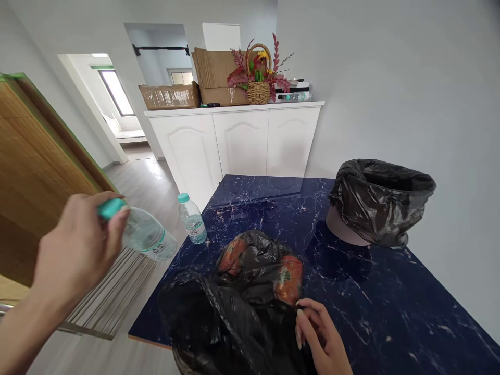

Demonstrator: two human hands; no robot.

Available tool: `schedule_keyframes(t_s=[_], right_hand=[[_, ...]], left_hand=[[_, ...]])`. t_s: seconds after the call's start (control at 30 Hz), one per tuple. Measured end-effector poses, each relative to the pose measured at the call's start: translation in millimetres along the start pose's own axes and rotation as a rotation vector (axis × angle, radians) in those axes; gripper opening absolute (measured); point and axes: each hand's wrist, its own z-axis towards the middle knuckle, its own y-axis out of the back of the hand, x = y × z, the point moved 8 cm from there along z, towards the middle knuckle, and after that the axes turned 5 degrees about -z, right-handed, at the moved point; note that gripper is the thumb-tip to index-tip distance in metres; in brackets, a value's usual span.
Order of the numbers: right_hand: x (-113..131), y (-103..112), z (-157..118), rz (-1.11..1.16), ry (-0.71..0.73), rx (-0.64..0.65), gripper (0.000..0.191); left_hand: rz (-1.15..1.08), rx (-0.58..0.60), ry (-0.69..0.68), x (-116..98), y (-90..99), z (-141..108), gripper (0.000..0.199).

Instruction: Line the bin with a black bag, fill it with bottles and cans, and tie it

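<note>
By its turquoise cap, my left hand (84, 234) grips a clear plastic water bottle (150, 234), tilted in the air left of the table. My right hand (322, 336) pinches the edge of a black plastic bag (234, 323) at the table's front. Orange-red cans (289, 278) show through the thin bag, one on its right and another on its left. A second water bottle (192, 219) stands upright near the table's left edge, beyond the bag. The inside of the bag is too dark to make out.
A bin lined with a black bag (383, 203) stands on the right of the dark blue marbled table (269, 203). Behind is a white cabinet (242, 140) bearing cardboard boxes (219, 78) and a flower basket (258, 92). A metal rack (113, 291) and wooden panel (35, 177) are at left.
</note>
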Motion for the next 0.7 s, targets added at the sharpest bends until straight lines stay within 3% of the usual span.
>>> schedule_keyframes(t_s=[0.13,0.27,0.7], right_hand=[[-0.4,-0.2,-1.1,0.012,-0.024,-0.035,0.049],[3.5,-2.5,-2.2,0.009,-0.003,-0.056,0.049],[4.4,-0.7,-1.1,-0.034,0.032,-0.098,0.050]], left_hand=[[0.054,0.194,-0.116,-16.4,-54.8,7.0,0.053],[0.068,0.283,-0.121,-11.2,-87.1,6.1,0.049],[-0.136,0.285,-0.030,12.2,-123.5,10.1,0.049]])
